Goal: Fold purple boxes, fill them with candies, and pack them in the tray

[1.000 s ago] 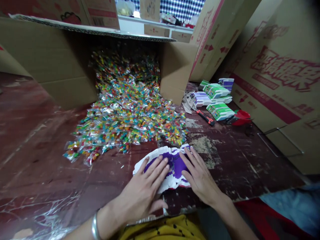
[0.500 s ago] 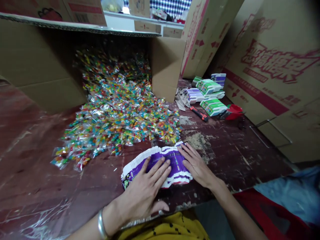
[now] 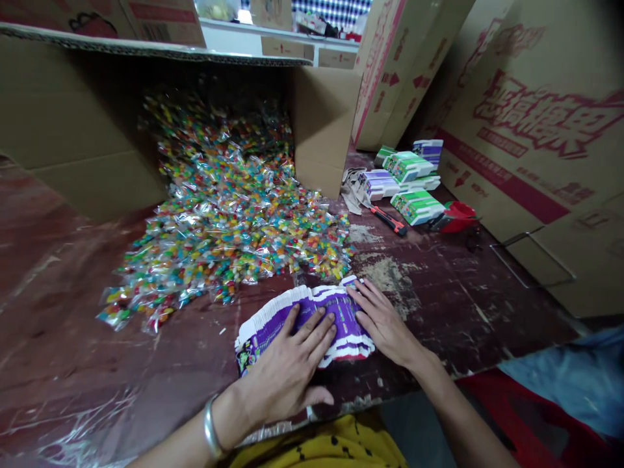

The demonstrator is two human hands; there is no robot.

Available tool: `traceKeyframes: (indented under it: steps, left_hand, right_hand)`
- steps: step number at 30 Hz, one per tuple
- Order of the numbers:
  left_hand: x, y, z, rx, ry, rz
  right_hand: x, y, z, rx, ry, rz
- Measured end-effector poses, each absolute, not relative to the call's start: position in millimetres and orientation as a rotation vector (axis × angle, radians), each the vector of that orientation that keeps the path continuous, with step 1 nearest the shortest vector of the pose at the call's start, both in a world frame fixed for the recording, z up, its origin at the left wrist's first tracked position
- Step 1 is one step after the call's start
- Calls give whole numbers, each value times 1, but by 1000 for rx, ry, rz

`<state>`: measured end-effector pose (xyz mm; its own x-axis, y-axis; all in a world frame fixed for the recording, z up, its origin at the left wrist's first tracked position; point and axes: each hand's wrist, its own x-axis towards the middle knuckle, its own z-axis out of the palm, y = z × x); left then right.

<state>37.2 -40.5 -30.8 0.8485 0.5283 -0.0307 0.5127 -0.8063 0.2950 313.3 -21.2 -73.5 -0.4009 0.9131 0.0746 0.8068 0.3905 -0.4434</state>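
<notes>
A fanned row of flat purple and white cartons [image 3: 336, 315] lies on the dark red table near its front edge. My left hand [image 3: 292, 354] rests on the row with its fingers stretched out, covering part of the middle and the near side. At the right end, my right hand [image 3: 383, 322] lies on the cartons, fingers extended and a little apart. Neither hand grips anything. Just beyond the row spreads a big heap of clear bags of colourful candies [image 3: 244, 227], spilling from a cardboard box [image 3: 322, 130] turned on its side.
Stacks of green and purple cartons [image 3: 416, 205] stand at the back right. Nearby lie an orange and black utility knife [image 3: 389, 221], a greyish cloth [image 3: 355, 192] and a red object [image 3: 455, 216]. Large printed cardboard boxes [image 3: 526, 143] line the right side, with a wire frame [image 3: 533, 260] by them.
My left hand has slid slightly to the right over the cartons. My right hand stays almost in place, and the cartons look nearly the same. The view has shifted a little.
</notes>
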Motion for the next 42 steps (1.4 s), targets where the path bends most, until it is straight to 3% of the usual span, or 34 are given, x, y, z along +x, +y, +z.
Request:
traceKeyframes:
  steps: [24, 32, 42]
  left_hand:
    - [85, -15, -15, 3055, 788, 82]
    - [46, -13, -16, 3048, 643, 476]
    - [49, -14, -7, 3083, 664, 442]
  right_hand:
    - [318, -21, -81, -1483, -2239, 513]
    - [321, -22, -78, -1490, -2178, 547]
    - [324, -23, -83, -1422, -2124, 548]
